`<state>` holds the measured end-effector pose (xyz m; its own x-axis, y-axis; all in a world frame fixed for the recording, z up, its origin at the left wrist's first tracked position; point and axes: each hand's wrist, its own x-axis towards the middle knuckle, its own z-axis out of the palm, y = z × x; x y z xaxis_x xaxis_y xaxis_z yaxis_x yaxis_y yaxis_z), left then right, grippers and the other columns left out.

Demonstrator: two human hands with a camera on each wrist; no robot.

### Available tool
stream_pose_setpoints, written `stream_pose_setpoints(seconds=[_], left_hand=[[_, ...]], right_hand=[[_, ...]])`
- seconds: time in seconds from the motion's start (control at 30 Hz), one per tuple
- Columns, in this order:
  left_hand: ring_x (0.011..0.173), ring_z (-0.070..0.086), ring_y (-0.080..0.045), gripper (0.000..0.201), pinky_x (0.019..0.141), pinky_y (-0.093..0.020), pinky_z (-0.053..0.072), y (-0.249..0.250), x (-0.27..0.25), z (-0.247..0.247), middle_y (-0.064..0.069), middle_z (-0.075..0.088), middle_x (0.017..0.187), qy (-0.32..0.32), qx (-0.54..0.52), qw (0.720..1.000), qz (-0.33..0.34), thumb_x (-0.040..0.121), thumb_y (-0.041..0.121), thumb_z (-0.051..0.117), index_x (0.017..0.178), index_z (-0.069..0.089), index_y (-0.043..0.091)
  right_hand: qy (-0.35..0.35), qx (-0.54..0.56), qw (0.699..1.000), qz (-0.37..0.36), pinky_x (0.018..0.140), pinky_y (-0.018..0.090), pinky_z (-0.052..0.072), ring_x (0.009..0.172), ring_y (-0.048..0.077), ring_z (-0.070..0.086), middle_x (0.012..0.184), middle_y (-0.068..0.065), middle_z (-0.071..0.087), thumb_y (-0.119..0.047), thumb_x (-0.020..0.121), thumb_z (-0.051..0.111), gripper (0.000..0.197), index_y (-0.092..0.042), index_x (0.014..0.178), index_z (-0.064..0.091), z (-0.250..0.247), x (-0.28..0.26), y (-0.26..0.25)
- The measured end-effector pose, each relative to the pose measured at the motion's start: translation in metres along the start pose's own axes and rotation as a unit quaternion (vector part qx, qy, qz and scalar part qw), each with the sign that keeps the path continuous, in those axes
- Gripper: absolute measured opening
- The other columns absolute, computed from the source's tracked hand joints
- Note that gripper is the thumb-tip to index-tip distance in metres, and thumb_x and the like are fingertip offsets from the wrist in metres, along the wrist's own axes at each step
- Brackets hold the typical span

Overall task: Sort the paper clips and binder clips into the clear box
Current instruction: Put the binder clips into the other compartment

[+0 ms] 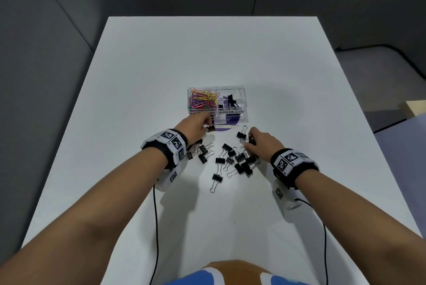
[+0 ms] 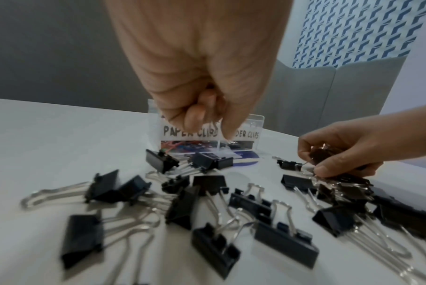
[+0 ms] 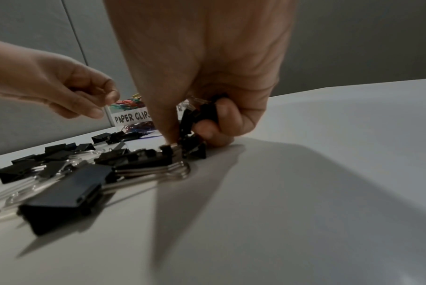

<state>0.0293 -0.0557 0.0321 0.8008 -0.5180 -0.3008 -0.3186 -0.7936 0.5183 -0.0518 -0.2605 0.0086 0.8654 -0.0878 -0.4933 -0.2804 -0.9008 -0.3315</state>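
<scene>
A white table (image 1: 265, 58) is enclosed by grey panels (image 1: 46, 42). On it, the clear box (image 1: 244, 102) is split: coloured paper clips (image 1: 202, 100) left, binder clips right; black binder clips (image 1: 230, 160) are scattered before it. Several are gripped in the curled right hand (image 1: 262, 144); whether anything is pinched by the curled left hand (image 1: 196, 126) cannot be told.

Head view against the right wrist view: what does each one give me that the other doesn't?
Only the head view looks down into the clear box: coloured paper clips fill its left compartment, a few black binder clips lie in the right one, and the BINDER CLIPS label shows.

Only the right wrist view shows the right hand from beneath, its fingers curled round several binder clips.

Both show the left hand, the loose binder clips on the white table, and the paper clips.
</scene>
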Motion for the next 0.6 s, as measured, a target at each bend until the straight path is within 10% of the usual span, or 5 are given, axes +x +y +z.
stream_pose_setpoints(seconds=[0.33, 0.6], left_hand=[[0.102, 0.056, -0.031, 0.030, 0.082, -0.031, 0.045, -0.037, -0.044, 0.004, -0.012, 0.050, 0.117, -0.016, 0.043, 0.998, -0.034, 0.091, -0.004, 0.043, 0.110, 0.063, 0.006], [0.106, 0.053, -0.027, 0.036, 0.089, -0.034, 0.044, -0.039, -0.061, 0.022, -0.012, 0.051, 0.118, -0.061, 0.118, 0.990, -0.041, 0.088, 0.027, 0.060, 0.118, 0.053, 0.009]], right_hand=[[0.040, 0.015, 0.996, -0.072, 0.068, 0.030, 0.039, 0.077, 0.026, 0.053, 0.101, 0.015, 0.066, -0.020, 0.097, 0.038, 0.030, -0.017, 0.126, 0.045, 0.004, -0.010, -0.018], [0.022, -0.080, 0.991, -0.103, 0.086, 0.040, 0.047, 0.105, 0.032, 0.059, 0.119, 0.013, 0.061, -0.023, 0.100, 0.035, 0.031, -0.012, 0.125, 0.049, 0.013, -0.004, -0.044]])
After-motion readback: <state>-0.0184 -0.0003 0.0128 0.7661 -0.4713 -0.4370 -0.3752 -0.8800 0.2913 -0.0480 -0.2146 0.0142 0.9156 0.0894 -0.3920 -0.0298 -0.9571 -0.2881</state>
